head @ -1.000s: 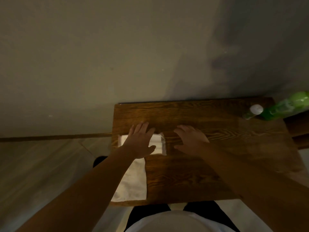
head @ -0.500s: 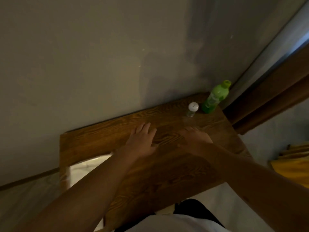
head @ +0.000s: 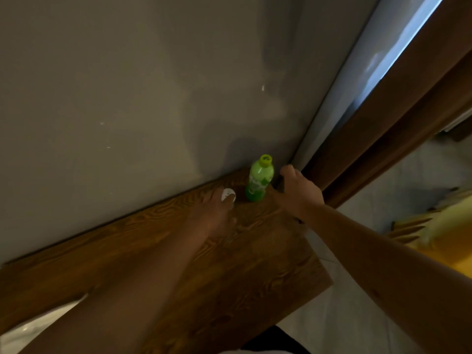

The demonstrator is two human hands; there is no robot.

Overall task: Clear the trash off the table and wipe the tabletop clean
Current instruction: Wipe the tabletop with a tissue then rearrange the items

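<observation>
**Two bottles, two hands, one dim corner**

Reaching into the far right corner of the wooden table (head: pixel 178 264), toward 1 o'clock. Green plastic bottle (head: pixel 258 183) upright there with its lime cap on, close to the grey wall (head: pixel 127 98) and the table's right edge. Just beside it at 9 o'clock, a small clear bottle with a white cap (head: pixel 228 194) — body largely hidden.

Left hand (head: pixel 214 213) spread over the small bottle, fingers around or against it; closed on it or only touching, cannot tell in this light. Right hand (head: pixel 298 192) at 3 o'clock of the green bottle, fingers curled loosely, near the bottle but with a gap showing — nothing gripped, by the look of it.

Likely trouble from here:

- Knocking the green bottle over: tall, narrow, probably light, and a sideways brush from the curled right knuckles could tip it toward the wall or off the right edge.
- Fumbling the small bottle: a grip on the cap alone could slip.
- Colliding hands, both working the same tight corner.
- Misjudging depth in poor light.

Wiping not yet possible here with both bottles standing. Pale cloth (head: pixel 33 325), probably the wiper, at 7 o'clock.
</observation>
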